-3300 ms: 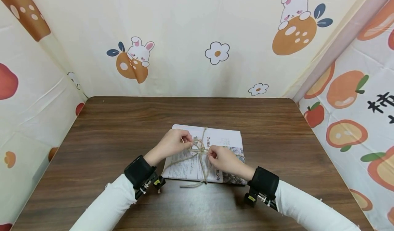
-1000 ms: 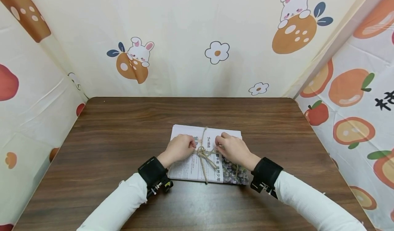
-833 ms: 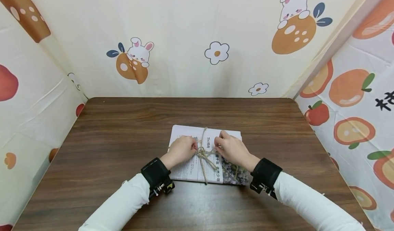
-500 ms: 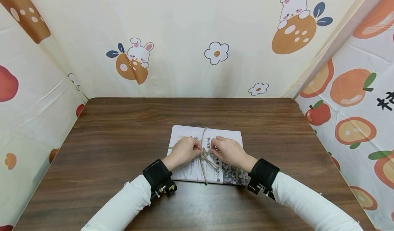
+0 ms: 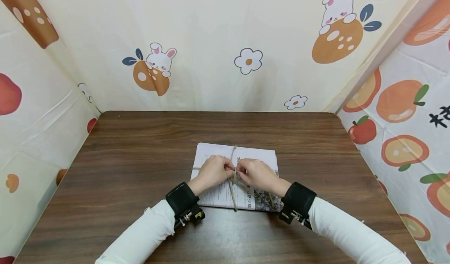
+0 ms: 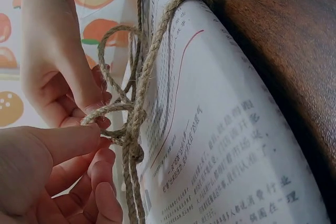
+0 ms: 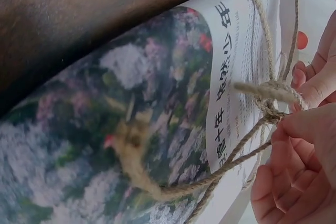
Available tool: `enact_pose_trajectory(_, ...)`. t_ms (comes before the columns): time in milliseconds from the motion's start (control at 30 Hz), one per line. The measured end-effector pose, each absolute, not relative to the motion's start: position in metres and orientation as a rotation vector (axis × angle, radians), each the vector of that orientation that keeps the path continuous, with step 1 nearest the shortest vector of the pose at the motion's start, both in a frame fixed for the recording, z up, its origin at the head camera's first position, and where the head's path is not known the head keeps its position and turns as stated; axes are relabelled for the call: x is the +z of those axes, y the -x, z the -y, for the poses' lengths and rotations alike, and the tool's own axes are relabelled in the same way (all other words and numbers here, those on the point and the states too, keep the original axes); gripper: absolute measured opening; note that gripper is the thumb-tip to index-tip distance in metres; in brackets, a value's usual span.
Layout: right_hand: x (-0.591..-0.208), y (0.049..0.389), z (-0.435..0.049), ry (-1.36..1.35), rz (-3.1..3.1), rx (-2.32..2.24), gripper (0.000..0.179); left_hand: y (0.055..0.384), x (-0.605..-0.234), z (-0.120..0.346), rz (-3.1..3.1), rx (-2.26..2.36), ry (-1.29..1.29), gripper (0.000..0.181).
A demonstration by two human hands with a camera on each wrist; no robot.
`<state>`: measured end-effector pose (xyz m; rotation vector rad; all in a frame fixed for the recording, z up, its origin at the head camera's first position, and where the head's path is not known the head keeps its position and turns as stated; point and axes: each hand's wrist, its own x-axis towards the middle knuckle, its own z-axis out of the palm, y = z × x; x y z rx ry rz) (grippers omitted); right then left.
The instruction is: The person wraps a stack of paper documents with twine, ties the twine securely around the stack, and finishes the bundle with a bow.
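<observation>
A stack of folded newspapers lies flat on the table, bound crosswise with twine. Over the middle, where the strands cross in a knot, both hands meet with fingertips nearly touching. My left hand pinches a short loop of twine between thumb and fingers, plainest in the left wrist view. From the other side my right hand pinches twine close to the knot, its thumb and index fingertip together in the right wrist view. A frayed twine end droops over the flower picture. Fingers partly hide the knot.
The brown wooden table extends around the stack on all sides. A pale printed curtain stands behind it, and fruit-printed cloth hangs at the right. Black wrist straps with small cameras are on both forearms.
Earlier, long twine ends hung past the stack's front edge; now less hangs there. Over the last second both hands have moved inward from either side to meet above the knot.
</observation>
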<state>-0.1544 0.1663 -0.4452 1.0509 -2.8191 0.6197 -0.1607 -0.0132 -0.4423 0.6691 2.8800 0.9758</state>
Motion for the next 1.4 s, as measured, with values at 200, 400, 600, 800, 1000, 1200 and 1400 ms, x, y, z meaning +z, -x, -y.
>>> enact_pose_trajectory(200,-0.445,0.155,-0.164,-1.005,2.880,0.761,0.007,0.161,-0.442,0.013,-2.879,0.970,-0.669,0.004)
enact_pose_trajectory(400,-0.446,0.154,-0.162,-0.937,2.929,0.920,0.004,0.160,-0.441,0.012,-2.867,0.964,-0.668,0.005)
enact_pose_trajectory(600,-0.446,0.152,-0.161,-0.859,3.011,1.049,0.004,0.160,-0.442,0.011,-2.871,0.955,-0.682,0.005)
enact_pose_trajectory(800,-0.445,0.151,-0.163,-0.853,2.999,1.058,0.002,0.160,-0.443,0.013,-2.878,0.944,-0.675,0.010)
enact_pose_trajectory(1000,-0.444,0.148,-0.173,-0.893,2.970,1.021,0.006,0.160,-0.439,0.015,-2.885,0.936,-0.642,0.013)
enact_pose_trajectory(1200,-0.445,0.140,-0.183,-1.045,2.958,0.912,0.014,0.161,-0.437,0.016,-2.899,0.933,-0.640,0.014)
enact_pose_trajectory(1400,-0.446,0.135,-0.190,-1.044,2.919,0.936,0.013,0.162,-0.437,0.018,-2.896,0.936,-0.642,0.015)
